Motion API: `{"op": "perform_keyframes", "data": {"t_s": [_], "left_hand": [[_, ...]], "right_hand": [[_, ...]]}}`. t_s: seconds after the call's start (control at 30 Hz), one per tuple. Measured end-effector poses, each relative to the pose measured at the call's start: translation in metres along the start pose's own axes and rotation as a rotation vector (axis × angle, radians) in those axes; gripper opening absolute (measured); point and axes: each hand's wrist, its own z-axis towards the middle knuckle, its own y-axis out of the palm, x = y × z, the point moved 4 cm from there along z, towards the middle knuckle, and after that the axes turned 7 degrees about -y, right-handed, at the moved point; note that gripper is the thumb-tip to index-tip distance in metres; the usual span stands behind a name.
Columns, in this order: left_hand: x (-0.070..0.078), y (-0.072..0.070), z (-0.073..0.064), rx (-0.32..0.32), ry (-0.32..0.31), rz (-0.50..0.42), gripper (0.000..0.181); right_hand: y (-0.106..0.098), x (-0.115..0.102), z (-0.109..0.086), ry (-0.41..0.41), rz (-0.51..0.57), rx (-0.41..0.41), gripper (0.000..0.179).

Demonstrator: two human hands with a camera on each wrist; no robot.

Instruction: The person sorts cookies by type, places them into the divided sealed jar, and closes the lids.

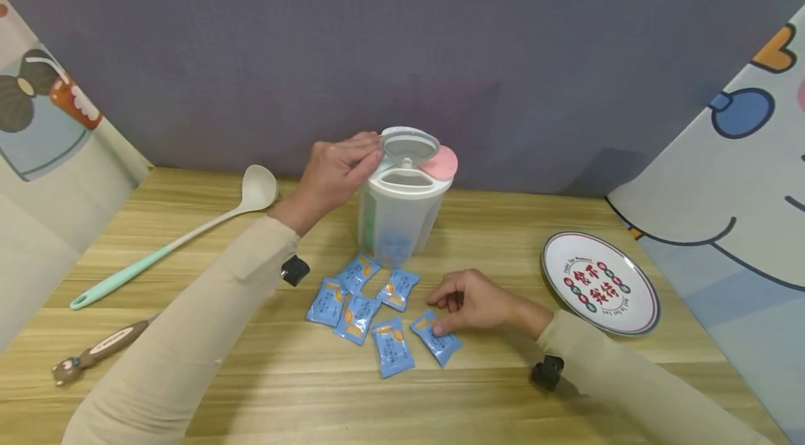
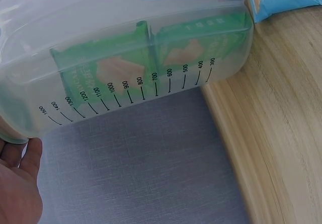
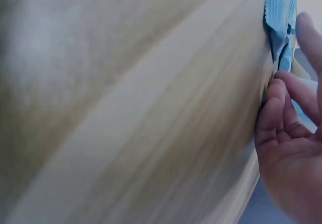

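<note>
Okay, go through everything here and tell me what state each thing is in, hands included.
Container: upright, holding green packets and something blue.
White-rimmed lid: raised open.
Pink lid: looks closed.
Six loose blue packets: lying on the table, apparently sealed.
Plate: face up.
Ladle: lying down.
Brown-handled utensil: lying, partly hidden.
Left hand: touching the container, grip unclear.
Right hand: fingers curled, thumb on one loose packet.
</note>
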Motion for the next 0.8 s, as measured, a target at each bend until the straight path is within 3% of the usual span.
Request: {"op": "perform_keyframes", "data": {"t_s": [0.1,0.23,0.5,0.8], "left_hand": [[0.001,0.000,0.000,-0.002,-0.002,-0.007,0.017],[0.002,-0.001,0.000,0.001,0.007,-0.011,0.017],[0.002,-0.001,0.000,0.000,0.008,-0.004,0.017],[0.001,-0.001,0.000,-0.002,0.001,0.007,0.017]], "right_hand": [[0.001,-0.001,-0.001,-0.030,-0.017,-0.012,0.042],[0.003,-0.006,-0.001,-0.069,-0.034,-0.005,0.038],[0.002,-0.037,0.003,-0.092,-0.015,-0.011,0.028],[0.003,-0.038,0.002,-0.113,-0.015,-0.018,0.023]]}}
